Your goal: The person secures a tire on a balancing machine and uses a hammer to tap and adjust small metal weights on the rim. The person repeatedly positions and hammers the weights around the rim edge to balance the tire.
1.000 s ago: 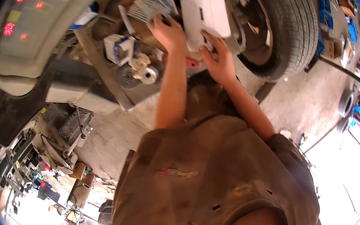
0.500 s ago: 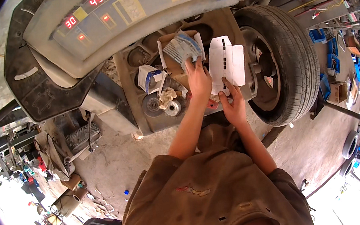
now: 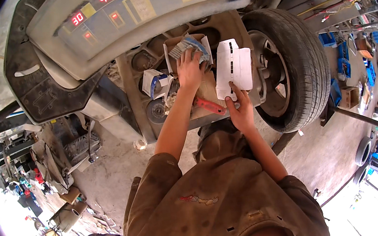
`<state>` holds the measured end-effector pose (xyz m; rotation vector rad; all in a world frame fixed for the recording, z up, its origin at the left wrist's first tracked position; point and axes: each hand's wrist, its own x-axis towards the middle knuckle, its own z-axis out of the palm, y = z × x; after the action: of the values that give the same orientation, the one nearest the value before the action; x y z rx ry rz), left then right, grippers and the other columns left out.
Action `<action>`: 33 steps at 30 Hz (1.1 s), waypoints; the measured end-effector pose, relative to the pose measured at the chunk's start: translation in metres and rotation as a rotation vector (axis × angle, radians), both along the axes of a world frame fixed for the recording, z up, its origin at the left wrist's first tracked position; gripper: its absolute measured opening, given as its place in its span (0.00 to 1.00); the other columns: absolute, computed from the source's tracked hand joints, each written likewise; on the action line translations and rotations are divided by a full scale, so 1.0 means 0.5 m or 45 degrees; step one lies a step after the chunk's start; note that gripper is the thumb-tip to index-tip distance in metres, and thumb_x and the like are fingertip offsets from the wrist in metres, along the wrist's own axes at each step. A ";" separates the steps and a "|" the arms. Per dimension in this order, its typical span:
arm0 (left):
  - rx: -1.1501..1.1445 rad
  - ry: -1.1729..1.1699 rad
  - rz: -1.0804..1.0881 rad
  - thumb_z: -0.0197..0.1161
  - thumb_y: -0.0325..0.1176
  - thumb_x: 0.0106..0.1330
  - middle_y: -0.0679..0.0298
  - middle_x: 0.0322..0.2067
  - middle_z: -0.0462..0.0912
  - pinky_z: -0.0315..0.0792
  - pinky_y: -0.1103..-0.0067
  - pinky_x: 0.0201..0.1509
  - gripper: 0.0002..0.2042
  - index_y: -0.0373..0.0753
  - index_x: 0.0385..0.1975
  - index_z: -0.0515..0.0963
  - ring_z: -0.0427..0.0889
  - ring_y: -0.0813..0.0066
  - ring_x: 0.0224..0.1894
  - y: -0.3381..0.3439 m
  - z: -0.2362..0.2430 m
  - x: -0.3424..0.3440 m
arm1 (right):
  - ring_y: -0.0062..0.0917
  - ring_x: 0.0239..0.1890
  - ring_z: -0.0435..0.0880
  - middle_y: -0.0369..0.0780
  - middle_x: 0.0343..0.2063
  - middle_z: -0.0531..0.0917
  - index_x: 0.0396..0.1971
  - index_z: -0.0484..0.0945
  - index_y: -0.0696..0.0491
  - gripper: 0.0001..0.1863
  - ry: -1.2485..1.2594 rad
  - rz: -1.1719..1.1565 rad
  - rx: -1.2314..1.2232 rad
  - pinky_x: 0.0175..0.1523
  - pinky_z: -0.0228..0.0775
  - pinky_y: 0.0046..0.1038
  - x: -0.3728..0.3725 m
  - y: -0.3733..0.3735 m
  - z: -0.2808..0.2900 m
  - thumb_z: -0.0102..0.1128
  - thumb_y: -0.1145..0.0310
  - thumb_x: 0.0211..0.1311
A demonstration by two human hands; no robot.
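My left hand (image 3: pixel 190 73) is at an open cardboard box (image 3: pixel 167 57), its fingers bent over a bundle of grey strips with blue backing, which look like stick-on wheel weights (image 3: pixel 194 43). The hand hides part of the bundle. At the lower edge of an unfolded white carton (image 3: pixel 234 67), my right hand (image 3: pixel 241 111) pinches it between thumb and fingers. Between my forearms lies a red-handled tool (image 3: pixel 211 106). Left of the cardboard box is a small white and blue box (image 3: pixel 154 82), its flaps up.
Above the tray (image 3: pixel 129 85) spans a wheel balancer's panel (image 3: pixel 139 20) with lit red digits. A tyre on its rim (image 3: pixel 307 65) is mounted right of the tray. A round dark disc (image 3: pixel 156 111) sits at the tray's front left. Blue bins (image 3: pixel 343 59) stand far right.
My left hand has moved left and up over the strips, its fingers now covering more of them. The red-handled tool shows more. My right hand stays on the white carton.
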<state>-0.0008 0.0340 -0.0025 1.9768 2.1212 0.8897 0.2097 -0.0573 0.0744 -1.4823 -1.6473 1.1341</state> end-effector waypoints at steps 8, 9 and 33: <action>0.037 -0.047 -0.077 0.74 0.34 0.59 0.61 0.59 0.78 0.70 0.59 0.65 0.19 0.47 0.52 0.82 0.75 0.53 0.64 -0.008 -0.017 -0.016 | 0.48 0.62 0.81 0.52 0.63 0.77 0.68 0.75 0.56 0.27 -0.044 -0.006 0.085 0.58 0.79 0.38 -0.003 -0.006 -0.011 0.62 0.69 0.70; 0.058 -0.032 -0.069 0.73 0.34 0.59 0.61 0.59 0.78 0.70 0.59 0.65 0.19 0.47 0.52 0.82 0.75 0.53 0.63 -0.007 -0.019 -0.015 | 0.48 0.61 0.81 0.52 0.62 0.78 0.68 0.74 0.56 0.27 -0.034 -0.004 0.072 0.57 0.79 0.38 -0.005 -0.006 -0.005 0.62 0.69 0.70; 0.360 -0.190 -0.163 0.67 0.36 0.68 0.56 0.57 0.79 0.67 0.57 0.65 0.15 0.42 0.52 0.81 0.75 0.48 0.60 -0.060 0.107 0.114 | 0.43 0.52 0.82 0.48 0.57 0.77 0.69 0.71 0.51 0.30 0.009 -0.067 -0.024 0.51 0.78 0.38 0.008 -0.051 -0.012 0.66 0.69 0.67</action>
<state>0.0564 0.0040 0.0508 2.0670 1.8512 1.3295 0.2138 -0.0826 0.0686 -1.5229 -1.5874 1.1276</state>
